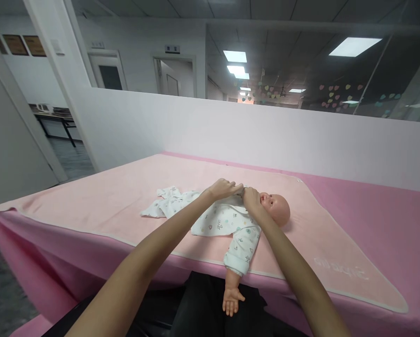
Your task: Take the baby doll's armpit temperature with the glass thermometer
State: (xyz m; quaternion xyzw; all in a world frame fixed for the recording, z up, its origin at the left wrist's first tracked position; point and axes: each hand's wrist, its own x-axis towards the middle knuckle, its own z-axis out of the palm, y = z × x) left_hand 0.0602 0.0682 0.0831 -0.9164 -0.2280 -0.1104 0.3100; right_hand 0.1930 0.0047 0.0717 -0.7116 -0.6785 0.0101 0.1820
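Forearms [154, 250], doll's shirt [215, 221] apparently in hands [226, 188]

White wall [266, 135] runs straight across the middle, wide window [301, 65] sitting right above it, bright ceiling lights [355, 47] glowing in there, coloured hearts [331, 88] scattered lower down, and away on the left a black-legged table [55, 117] stands on grey floor [73, 159]

Room over blanket [97, 201] left of doll [215, 222]; wall [248, 131] bars far side.

Office-like setting: ceiling light panel [355, 47], door sign [172, 49], wall plaques [15, 45].
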